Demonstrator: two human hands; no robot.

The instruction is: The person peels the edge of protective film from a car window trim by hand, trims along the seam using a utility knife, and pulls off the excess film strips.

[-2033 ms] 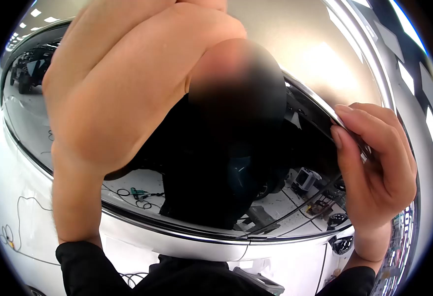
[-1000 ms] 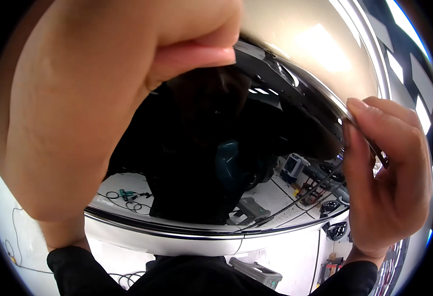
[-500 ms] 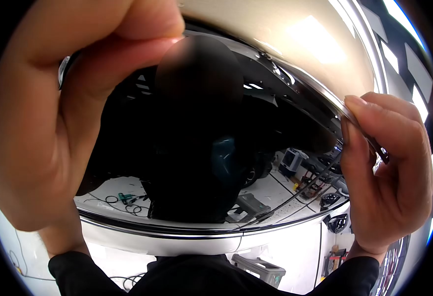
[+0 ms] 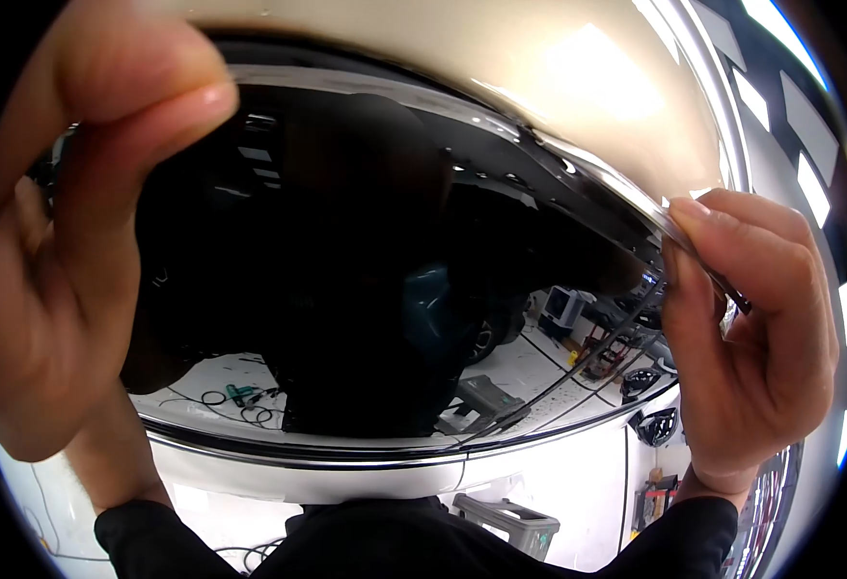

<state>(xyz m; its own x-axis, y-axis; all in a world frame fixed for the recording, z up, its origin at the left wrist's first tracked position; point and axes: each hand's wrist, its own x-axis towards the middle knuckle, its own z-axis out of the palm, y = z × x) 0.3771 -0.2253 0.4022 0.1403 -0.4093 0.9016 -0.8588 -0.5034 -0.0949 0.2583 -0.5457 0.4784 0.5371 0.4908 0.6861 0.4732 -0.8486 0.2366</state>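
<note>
Trim strip (image 4: 626, 188), slender and curved: from my remote station I'm seeing it running along the upper right edge of the dark window glass (image 4: 346, 318) and down into the person's right hand (image 4: 776, 318). That hand is closing narrowly on it, thumb below and forefinger above, the other fingers curling behind. A short dark end is poking out beyond the grip, toward the lower right. The left hand (image 4: 86, 241) is hanging at the upper left, well apart from the right one, its thumb pressing close to a bent forefinger near the window's top edge. I'm not managing to tell whether anything is sitting in that narrow pinch, or whether the strip is reaching that far.

Looks: the strip is gleaming silvery along its outer face, showing darker toward its end, and slanting down to the right. Above it, a glossy gold-toned panel (image 4: 501, 53) is throwing back a bright patch of light. The glass is mirroring a dark figure, a pale floor and a green object (image 4: 240, 394) among looping cables. Below, a pale body panel (image 4: 298, 481) is curving under the window; a grey stand (image 4: 515, 526) is showing lower down.
</note>
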